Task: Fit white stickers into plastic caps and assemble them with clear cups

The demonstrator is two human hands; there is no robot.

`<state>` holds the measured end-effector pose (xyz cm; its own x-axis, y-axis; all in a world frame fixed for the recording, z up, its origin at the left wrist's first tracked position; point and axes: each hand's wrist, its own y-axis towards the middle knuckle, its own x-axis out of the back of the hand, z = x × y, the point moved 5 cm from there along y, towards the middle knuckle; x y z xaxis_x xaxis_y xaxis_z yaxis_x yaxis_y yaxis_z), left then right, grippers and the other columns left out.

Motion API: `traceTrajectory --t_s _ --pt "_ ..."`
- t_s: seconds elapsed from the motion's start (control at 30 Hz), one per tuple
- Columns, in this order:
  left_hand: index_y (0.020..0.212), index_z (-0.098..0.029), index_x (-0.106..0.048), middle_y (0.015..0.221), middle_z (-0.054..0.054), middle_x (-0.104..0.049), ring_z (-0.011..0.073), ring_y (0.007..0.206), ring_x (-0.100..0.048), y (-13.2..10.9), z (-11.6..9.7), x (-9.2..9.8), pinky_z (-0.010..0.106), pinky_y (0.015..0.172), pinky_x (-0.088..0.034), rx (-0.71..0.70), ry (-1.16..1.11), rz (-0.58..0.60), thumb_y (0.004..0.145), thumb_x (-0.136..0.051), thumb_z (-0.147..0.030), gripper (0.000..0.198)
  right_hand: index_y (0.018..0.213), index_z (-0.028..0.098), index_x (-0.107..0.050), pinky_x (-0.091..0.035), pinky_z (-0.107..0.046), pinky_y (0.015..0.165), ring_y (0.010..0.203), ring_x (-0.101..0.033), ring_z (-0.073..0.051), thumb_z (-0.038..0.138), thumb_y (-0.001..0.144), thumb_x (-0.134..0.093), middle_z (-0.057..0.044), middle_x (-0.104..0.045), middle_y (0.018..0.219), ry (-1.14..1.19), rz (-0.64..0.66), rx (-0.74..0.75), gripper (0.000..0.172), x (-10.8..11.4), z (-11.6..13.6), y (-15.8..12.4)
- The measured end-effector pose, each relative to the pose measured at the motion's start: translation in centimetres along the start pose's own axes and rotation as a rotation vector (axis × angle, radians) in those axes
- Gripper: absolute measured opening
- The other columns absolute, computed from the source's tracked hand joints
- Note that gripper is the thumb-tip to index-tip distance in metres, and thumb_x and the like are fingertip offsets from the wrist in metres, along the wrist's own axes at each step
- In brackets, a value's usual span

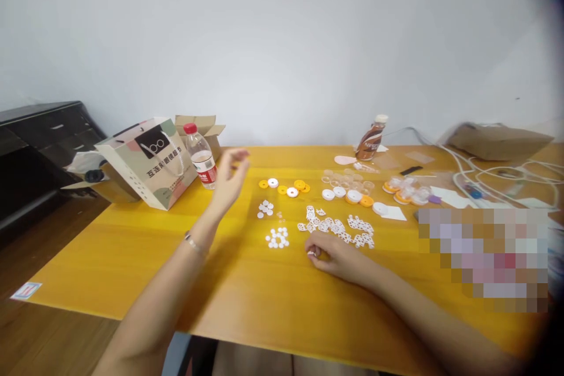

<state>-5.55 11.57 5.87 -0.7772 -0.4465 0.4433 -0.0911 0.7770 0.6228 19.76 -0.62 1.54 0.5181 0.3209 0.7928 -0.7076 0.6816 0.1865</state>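
My left hand (pixel 230 175) is lifted above the table beside a water bottle (pixel 204 165). Its fingers are apart and slightly curled, a little blurred, with nothing in them. Low over the table front, my right hand (pixel 332 254) pinches a small white piece (pixel 311 254), mostly covered by the fingers. Just behind that hand lie many white openwork plastic pieces (pixel 326 224). To its left are a group of small white discs (pixel 277 238) and a second group of white discs (pixel 265 209). Yellow rings (pixel 282 190) and white rings (pixel 292 192) lie farther back.
Clear plastic rings (pixel 348 178) and larger white discs (pixel 353 195) lie right of centre, before a brown drink bottle (pixel 371 138). Cables (pixel 469 167) tangle at the right, near a blurred-out patch (pixel 489 258). A paper bag (pixel 152 164) and cardboard box (pixel 211 132) stand left.
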Motion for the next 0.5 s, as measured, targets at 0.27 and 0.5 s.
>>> traceTrajectory --t_s 0.27,0.5 --pt "0.096 -0.021 -0.063 0.104 0.006 -0.063 0.0223 0.104 -0.053 -1.4 3.5 -5.2 0.037 0.095 -0.037 0.046 0.230 0.361 0.077 -0.055 -0.025 0.021 0.079 0.019 -0.052 -0.043 -0.026 0.065 0.071 -0.051 -0.013 0.021 0.081 -0.048 -0.004 -0.055 0.079 0.058 -0.075 0.015 0.005 -0.6 -1.3 0.0" --pt "0.103 -0.023 -0.058 0.108 0.004 -0.061 0.0221 0.104 -0.052 -1.5 2.9 -5.6 0.038 0.093 -0.036 0.019 0.303 0.416 0.075 -0.058 -0.035 0.031 0.082 0.020 -0.053 -0.044 -0.027 0.067 0.073 -0.052 -0.015 0.027 0.080 -0.052 -0.004 -0.054 0.081 0.080 -0.061 0.000 0.007 -0.5 -0.8 0.0"
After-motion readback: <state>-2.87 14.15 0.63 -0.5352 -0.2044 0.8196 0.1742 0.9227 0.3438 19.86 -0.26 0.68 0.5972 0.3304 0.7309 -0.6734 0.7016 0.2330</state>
